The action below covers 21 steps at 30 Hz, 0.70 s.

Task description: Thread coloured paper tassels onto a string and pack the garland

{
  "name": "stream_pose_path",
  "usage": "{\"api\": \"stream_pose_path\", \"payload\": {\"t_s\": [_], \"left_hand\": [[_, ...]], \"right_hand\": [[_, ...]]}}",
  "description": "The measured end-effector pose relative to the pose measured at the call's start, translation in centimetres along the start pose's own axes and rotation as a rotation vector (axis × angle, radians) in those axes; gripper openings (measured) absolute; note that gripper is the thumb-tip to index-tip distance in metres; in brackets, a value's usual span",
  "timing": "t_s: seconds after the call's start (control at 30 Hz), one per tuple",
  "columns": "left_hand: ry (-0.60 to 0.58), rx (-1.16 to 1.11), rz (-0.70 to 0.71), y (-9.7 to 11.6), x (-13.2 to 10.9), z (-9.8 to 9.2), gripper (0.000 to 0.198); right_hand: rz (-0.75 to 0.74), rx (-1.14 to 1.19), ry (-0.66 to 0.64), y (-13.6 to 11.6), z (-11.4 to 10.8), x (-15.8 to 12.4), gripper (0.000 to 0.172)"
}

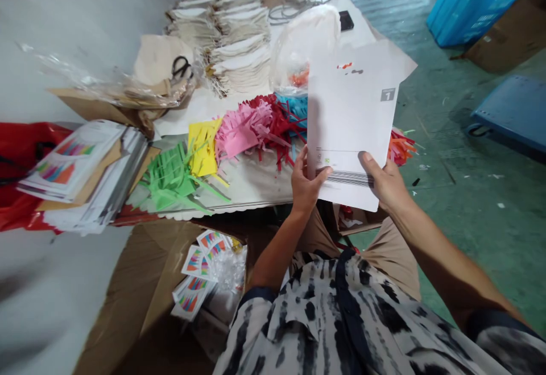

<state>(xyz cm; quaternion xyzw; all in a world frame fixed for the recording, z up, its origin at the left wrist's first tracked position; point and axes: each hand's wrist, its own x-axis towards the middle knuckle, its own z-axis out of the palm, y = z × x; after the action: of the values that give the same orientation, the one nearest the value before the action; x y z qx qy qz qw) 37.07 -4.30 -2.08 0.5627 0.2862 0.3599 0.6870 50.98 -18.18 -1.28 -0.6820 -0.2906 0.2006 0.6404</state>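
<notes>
Both my hands grip a white printed sheet (pixel 352 119), held up over the table's front edge. It bears a grey box with a "1" and a band of dark lines near its bottom. My left hand (pixel 307 184) pinches its lower left edge, thumb on top. At the lower right edge my right hand (pixel 386 181) closes on it, thumb on the front. Left of the sheet lie bunches of cut paper fringe: green (pixel 168 178), yellow (pixel 203 147), pink (pixel 243 127), red (pixel 277 122) and blue (pixel 294 107). Orange-red fringe (pixel 401 146) peeks out behind the sheet's right side.
Stacked printed cards (pixel 85 164) sit at the table's left end. Behind are tied white stacks (pixel 239 39), black-handled scissors (pixel 181 68) and a clear plastic bag (pixel 294 50). Below, a cardboard box (pixel 140 272) holds packaged cards (pixel 198 267). Blue bins (pixel 469 5) stand on the right floor.
</notes>
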Motion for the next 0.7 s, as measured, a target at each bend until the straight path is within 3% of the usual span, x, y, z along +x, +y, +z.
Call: {"api": "stream_pose_path", "payload": {"t_s": [0.1, 0.23, 0.33, 0.43, 0.53, 0.7], "left_hand": [[0.083, -0.037, 0.017, -0.1, -0.7, 0.6, 0.078], [0.119, -0.084, -0.025, -0.4, -0.3, 0.1, 0.056], [0.242, -0.151, -0.062, -0.8, 0.5, -0.4, 0.052], [0.328, -0.24, -0.098, -1.1, 0.9, -0.4, 0.051], [0.328, -0.265, -0.099, -1.2, 0.8, 0.3, 0.052], [0.304, -0.274, -0.064, -1.5, -0.2, 1.6, 0.058]], "right_hand": [[-0.045, -0.069, 0.047, 0.5, 0.0, -0.2, 0.053], [-0.081, -0.08, 0.018, 0.0, -0.4, -0.2, 0.048], [-0.092, -0.039, 0.064, -1.1, -0.8, -0.4, 0.054], [0.05, 0.057, 0.101, -1.9, -0.7, -1.7, 0.056], [0.201, 0.179, 0.086, -2.2, 0.3, -3.4, 0.043], [0.226, 0.291, 0.142, -2.8, 2.1, -4.9, 0.035]]}}
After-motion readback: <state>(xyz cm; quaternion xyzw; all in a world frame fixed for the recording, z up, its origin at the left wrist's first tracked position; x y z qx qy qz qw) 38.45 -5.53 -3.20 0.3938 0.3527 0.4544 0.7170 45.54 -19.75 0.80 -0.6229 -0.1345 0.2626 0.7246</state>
